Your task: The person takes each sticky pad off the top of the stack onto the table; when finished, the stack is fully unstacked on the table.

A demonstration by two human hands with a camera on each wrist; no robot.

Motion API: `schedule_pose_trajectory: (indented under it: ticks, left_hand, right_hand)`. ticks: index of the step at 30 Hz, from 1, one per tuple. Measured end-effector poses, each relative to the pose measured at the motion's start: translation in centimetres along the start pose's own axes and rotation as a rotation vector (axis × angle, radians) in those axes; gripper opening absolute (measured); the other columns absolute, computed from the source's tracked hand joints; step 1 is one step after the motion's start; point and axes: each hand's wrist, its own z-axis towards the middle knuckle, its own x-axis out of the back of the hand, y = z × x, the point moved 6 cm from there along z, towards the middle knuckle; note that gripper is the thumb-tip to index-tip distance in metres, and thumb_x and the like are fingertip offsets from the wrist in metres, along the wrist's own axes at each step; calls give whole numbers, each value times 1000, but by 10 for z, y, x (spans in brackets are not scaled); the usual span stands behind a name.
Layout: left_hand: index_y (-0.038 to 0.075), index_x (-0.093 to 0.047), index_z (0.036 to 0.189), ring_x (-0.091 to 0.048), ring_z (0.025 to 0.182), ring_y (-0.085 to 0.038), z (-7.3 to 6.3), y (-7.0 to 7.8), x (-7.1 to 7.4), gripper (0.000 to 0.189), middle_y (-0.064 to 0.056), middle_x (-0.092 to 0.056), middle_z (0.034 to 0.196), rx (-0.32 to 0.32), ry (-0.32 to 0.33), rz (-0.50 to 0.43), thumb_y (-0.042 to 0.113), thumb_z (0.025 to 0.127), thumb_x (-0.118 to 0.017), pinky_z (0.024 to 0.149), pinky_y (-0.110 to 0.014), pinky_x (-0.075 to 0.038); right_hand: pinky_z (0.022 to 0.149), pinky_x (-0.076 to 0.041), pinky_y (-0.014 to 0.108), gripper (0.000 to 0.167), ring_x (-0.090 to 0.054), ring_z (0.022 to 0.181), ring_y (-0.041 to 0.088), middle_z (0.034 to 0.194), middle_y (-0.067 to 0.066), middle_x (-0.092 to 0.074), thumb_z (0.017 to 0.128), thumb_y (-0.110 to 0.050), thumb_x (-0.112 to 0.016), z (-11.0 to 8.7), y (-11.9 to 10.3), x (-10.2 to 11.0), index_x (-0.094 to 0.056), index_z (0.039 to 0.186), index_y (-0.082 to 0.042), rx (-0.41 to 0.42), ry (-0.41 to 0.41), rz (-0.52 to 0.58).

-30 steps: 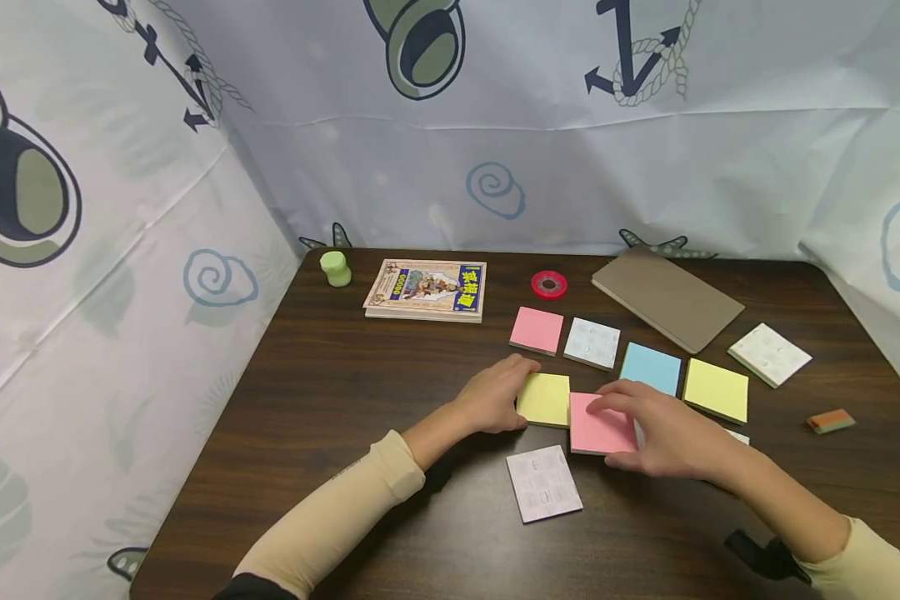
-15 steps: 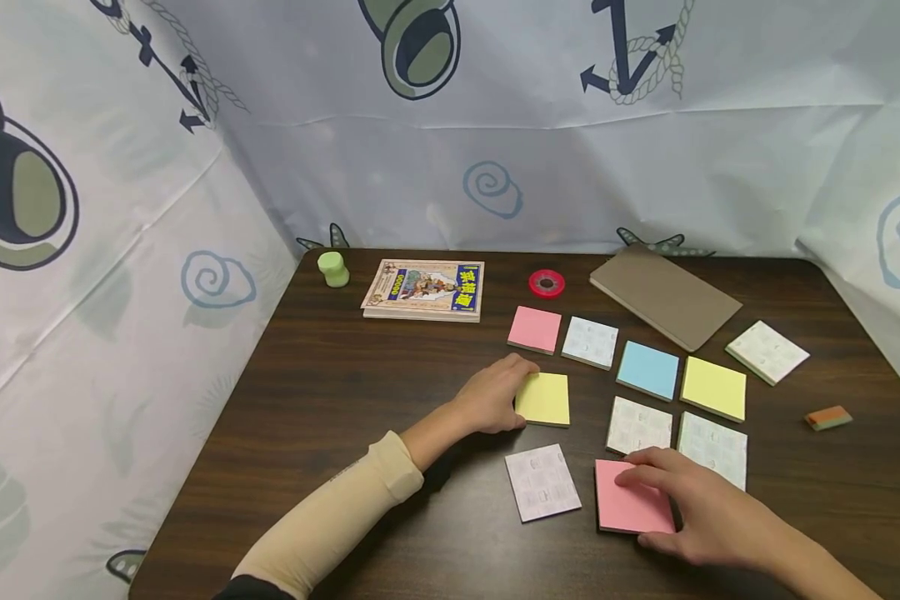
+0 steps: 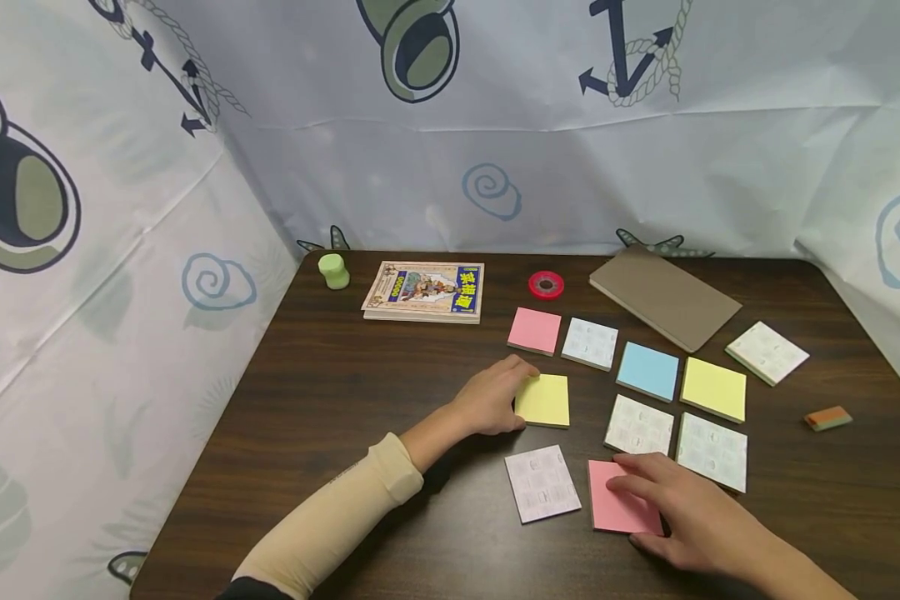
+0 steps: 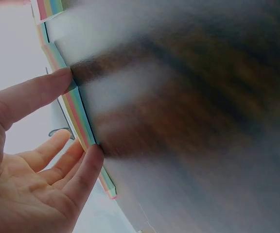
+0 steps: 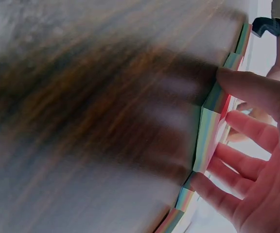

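Note:
My left hand (image 3: 491, 396) holds the left side of a yellow sticky note pad (image 3: 546, 400) lying on the table. In the left wrist view, thumb and a finger touch opposite ends of its striped, layered edge (image 4: 79, 114). Near the front, my right hand (image 3: 686, 517) grips a pink sticky note pad (image 3: 617, 507) by its sides. The right wrist view shows the thumb at one end of that pad's edge (image 5: 207, 133) and a fingertip at the other. A white printed pad (image 3: 543, 484) lies left of the pink one, apart from it.
Behind the right hand are two white pads (image 3: 640, 425), a blue pad (image 3: 648, 371) and another yellow pad (image 3: 714, 388). Another pink pad (image 3: 535, 330), a red tape roll (image 3: 546, 284), a booklet (image 3: 423, 292), a green object (image 3: 334, 272), a grey-brown board (image 3: 663, 298) and an eraser-like block (image 3: 828, 418) lie around.
My right hand has drawn the pink pad away from the yellow one, toward the front and right, then slightly back left. Two white pads are uncovered. The left hand stays put.

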Motion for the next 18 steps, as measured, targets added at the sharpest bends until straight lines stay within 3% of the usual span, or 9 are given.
schedule_pose_trajectory:
  ticks: [4, 8, 11, 18]
  left_hand:
    - [9, -55, 133, -54, 106, -15, 0, 0, 0, 70, -3, -54, 127, -3, 0, 4, 21, 71, -87, 89, -30, -47]
    - [9, -55, 133, -53, 106, -15, -1, 0, 0, 70, -3, -53, 128, -3, -5, 1, 21, 72, -87, 89, -31, -47]
    - [10, -55, 133, -53, 107, -15, -1, 1, 0, 70, -3, -53, 128, 1, -10, -4, 21, 72, -87, 90, -31, -46]
    - [8, -51, 136, -52, 110, -15, -3, 0, 1, 73, -5, -50, 132, -1, -18, -79, 25, 74, -86, 93, -31, -45]
  right_hand:
    - [92, -43, 27, 52, -58, 111, 20, 126, 6, -60, 76, -47, -82, 0, -2, 1, -68, 117, -20, 14, -2, 2]
    - [83, -52, 41, 57, -57, 113, 20, 132, 5, -57, 73, -50, -83, 5, -5, 7, -67, 121, -23, -20, -51, 9]
    - [81, -53, 45, 60, -57, 113, 21, 133, 4, -56, 73, -52, -83, 9, -3, 15, -66, 123, -24, -53, -63, 15]
    - [87, -47, 48, 58, -56, 115, 25, 135, 6, -55, 72, -45, -85, 21, 16, 39, -67, 121, -20, -116, 22, -13]
